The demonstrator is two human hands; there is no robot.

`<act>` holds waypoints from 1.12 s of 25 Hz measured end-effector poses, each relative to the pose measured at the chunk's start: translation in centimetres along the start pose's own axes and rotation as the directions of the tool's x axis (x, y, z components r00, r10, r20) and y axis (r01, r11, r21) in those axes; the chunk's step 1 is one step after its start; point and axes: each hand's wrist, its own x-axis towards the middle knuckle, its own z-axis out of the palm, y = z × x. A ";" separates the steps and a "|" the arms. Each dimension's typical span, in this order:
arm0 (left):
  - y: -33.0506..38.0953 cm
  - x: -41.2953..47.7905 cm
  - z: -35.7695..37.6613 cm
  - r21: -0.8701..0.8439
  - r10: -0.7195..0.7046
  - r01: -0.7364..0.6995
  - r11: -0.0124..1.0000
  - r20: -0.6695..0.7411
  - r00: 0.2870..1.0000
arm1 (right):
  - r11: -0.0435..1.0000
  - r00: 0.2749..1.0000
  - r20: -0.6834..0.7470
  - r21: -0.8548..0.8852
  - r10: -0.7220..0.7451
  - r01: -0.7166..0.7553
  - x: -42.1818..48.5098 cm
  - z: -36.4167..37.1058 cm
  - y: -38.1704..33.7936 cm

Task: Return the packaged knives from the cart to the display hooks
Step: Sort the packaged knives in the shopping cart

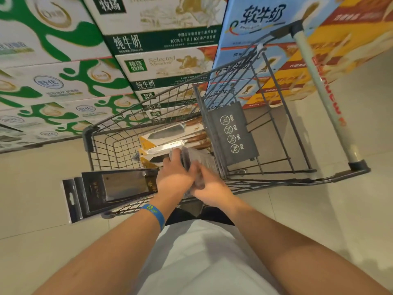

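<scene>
A grey wire cart (253,182) stands in front of me. Inside lie several packaged knives (170,139) with yellow cards and wooden handles. My left hand (174,175) and my right hand (209,189) both grip a dark, clear-fronted knife package (192,160) standing on edge inside the basket. Two black packaged cleavers (119,188) lie across the cart's near left rim, their hang tabs sticking out to the left. No display hooks are in view.
Stacked milk cartons (148,67) form a wall beyond the cart, from left to right. The cart's folded child seat flap (232,133) and its handle (319,86) lie to the right. Pale tiled floor (38,188) surrounds the cart.
</scene>
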 end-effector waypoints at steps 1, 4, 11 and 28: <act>0.3 0.2 0.1 0.053 -0.019 0.019 0.998 -0.015 1.000 | 1.000 0.998 0.058 0.008 0.015 -0.016 0.1 -0.5 0.4; 0.8 0.9 0.0 0.131 -0.065 0.072 0.989 -0.054 0.996 | 0.938 0.987 -0.059 0.323 0.152 -0.125 1.1 -2.7 1.1; 2.2 0.7 0.8 0.101 -0.089 0.096 0.990 -0.074 0.993 | 0.922 0.816 -0.436 0.250 0.379 -0.294 1.8 -12.6 6.8; 8.2 0.3 6.3 0.012 -0.006 0.006 1.000 0.009 1.000 | 0.804 0.937 0.120 0.484 0.329 -0.344 4.0 -9.8 5.8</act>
